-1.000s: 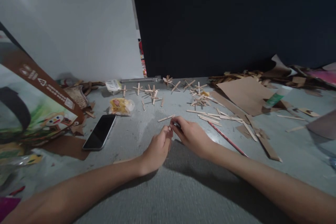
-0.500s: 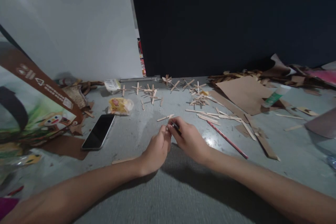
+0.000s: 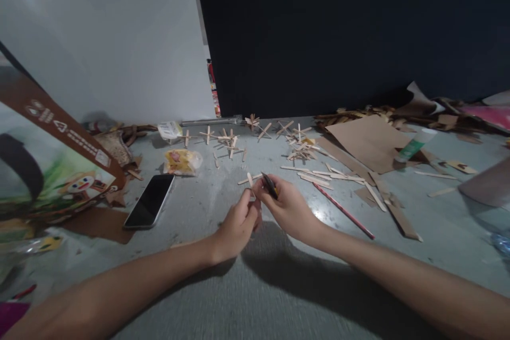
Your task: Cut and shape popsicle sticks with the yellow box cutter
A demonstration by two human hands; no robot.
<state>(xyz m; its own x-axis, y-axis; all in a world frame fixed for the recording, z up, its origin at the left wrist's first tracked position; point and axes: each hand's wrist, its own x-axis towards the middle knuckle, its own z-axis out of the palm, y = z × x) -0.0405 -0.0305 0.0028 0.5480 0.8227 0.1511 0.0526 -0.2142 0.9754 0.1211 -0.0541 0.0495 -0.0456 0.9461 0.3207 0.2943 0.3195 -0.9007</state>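
My left hand (image 3: 236, 228) is closed on a pale wooden craft stick (image 3: 249, 179), whose tip pokes up past the fingers. Against it sits my right hand (image 3: 292, 210), wrapped round a black and yellow cutter knife (image 3: 270, 186) that points up and away. The fingertips of both hands meet or nearly meet at the stick, so its lower part is hidden. Just beyond them another craft stick (image 3: 244, 181) lies on the grey table (image 3: 207, 297). Farther back stand several small crossed-stick pieces (image 3: 231, 146).
On the left are a phone (image 3: 150, 202), a yellow packet (image 3: 181, 162) and a printed bag (image 3: 59, 154). Rightward lie loose craft sticks (image 3: 314, 178), a red pencil (image 3: 345, 211), brown cardboard (image 3: 364, 143) and a glue stick (image 3: 416, 146). A dark panel (image 3: 350, 32) closes off the back.
The craft stick's tip now shows above my left fingers. My right hand has turned a little, bringing more of the cutter knife into sight.
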